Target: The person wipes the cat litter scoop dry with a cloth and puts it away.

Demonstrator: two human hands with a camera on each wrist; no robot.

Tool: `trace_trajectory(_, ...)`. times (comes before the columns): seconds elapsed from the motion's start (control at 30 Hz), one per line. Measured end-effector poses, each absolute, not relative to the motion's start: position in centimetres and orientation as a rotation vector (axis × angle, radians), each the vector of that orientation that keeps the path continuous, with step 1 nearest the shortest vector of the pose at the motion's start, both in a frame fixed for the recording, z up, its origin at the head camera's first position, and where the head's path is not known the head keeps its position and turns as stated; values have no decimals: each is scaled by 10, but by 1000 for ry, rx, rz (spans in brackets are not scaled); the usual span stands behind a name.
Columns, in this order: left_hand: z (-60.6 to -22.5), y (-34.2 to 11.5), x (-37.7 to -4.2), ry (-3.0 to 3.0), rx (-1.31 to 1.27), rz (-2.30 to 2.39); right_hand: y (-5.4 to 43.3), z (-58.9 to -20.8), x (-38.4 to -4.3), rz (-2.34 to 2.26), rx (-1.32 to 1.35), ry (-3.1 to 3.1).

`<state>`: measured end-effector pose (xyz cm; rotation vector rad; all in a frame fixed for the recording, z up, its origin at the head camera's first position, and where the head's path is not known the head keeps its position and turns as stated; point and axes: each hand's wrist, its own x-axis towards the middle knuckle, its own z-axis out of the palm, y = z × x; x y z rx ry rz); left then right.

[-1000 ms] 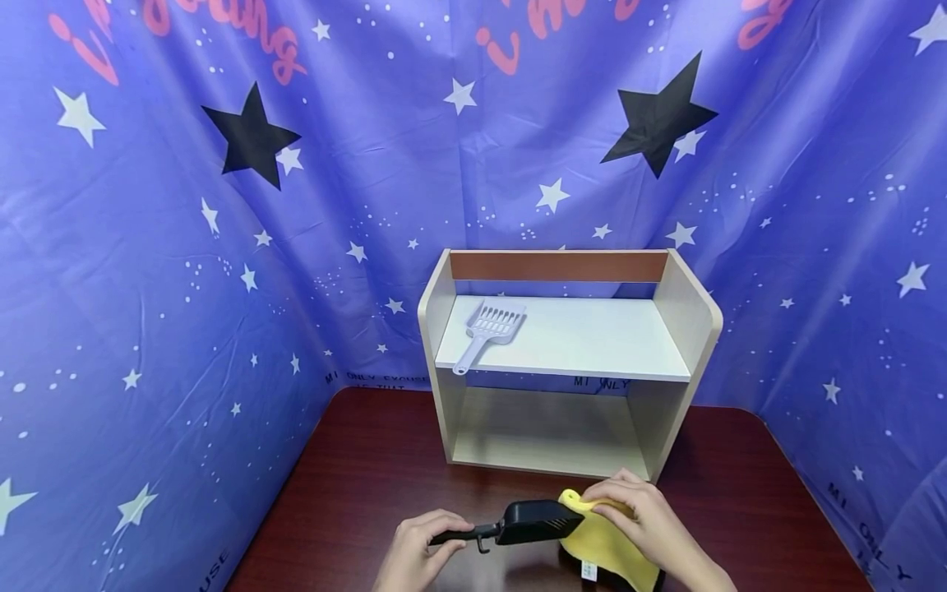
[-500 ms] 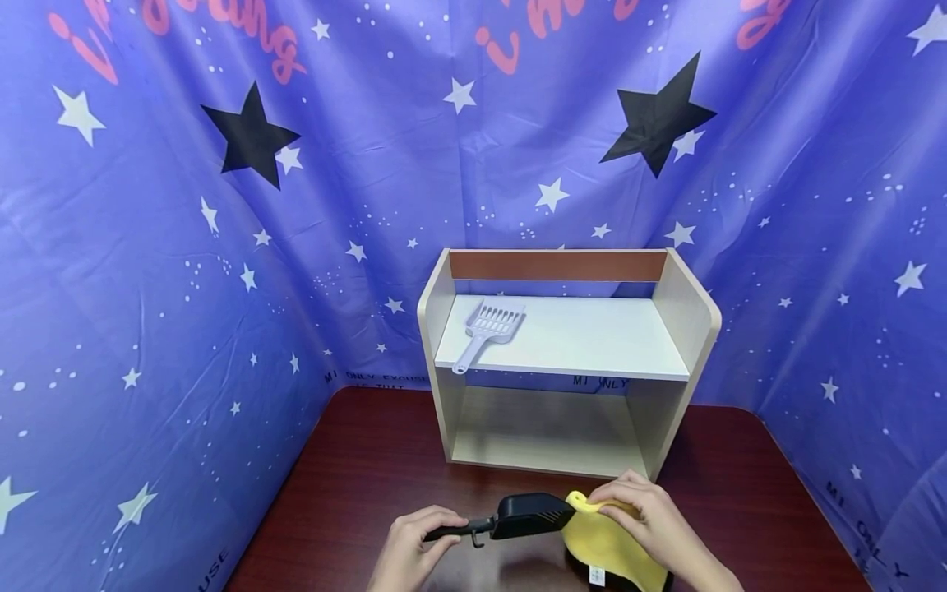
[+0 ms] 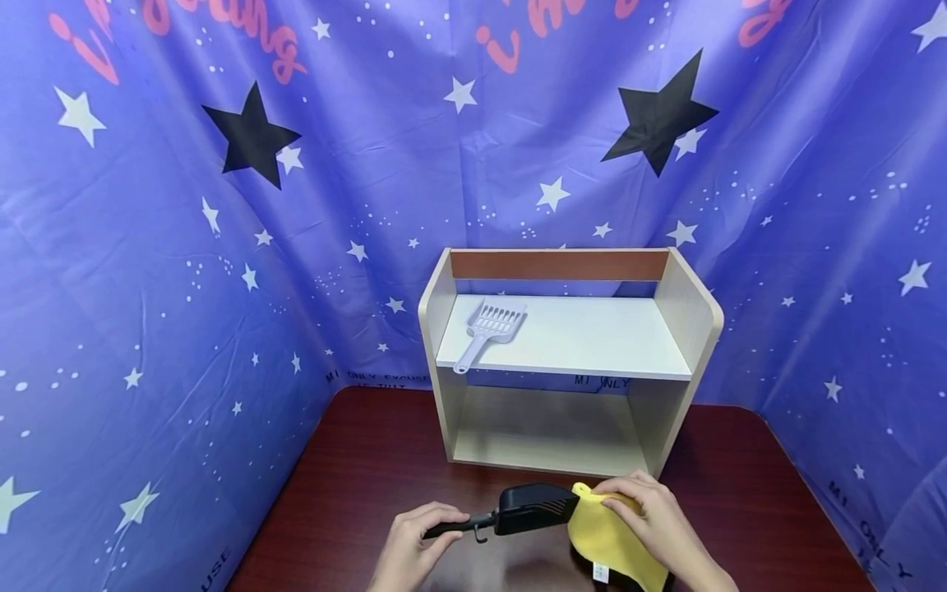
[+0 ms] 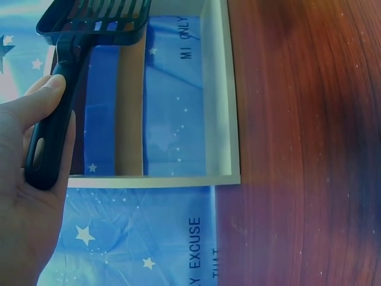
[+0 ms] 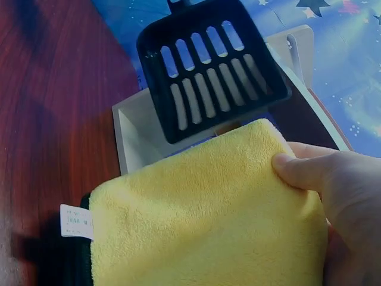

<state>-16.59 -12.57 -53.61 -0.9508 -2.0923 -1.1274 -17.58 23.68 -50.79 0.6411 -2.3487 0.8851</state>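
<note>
A black slotted litter scoop hangs above the table, its handle gripped by my left hand. The left wrist view shows the thumb along the scoop's handle. My right hand pinches the upper edge of a yellow cloth with dark trim and a white tag. In the head view the cloth's top corner meets or overlaps the scoop's front end. From the right wrist view, the slotted pan is just beyond the cloth; whether they touch I cannot tell.
Behind the hands stands a two-level wooden shelf. On its upper board lies a pale lilac litter scoop, handle toward the front. The dark red table is bordered by a blue star-printed curtain.
The scoop's pan has risen slightly. The cloth and right hand have shifted a little to the right, and the cloth's curled top edge has flattened. Both holds are kept.
</note>
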Motion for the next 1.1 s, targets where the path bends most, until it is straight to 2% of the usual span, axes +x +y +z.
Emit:
trace_trajectory(0.67,-537,-121,-167,-2105,-939,-1152,234,-509,-175,941,760,-2317)
trace_trajectory(1.1,-530,-124,-164,-2167,-878,-1171,253,-507,-171,977,753,-2317)
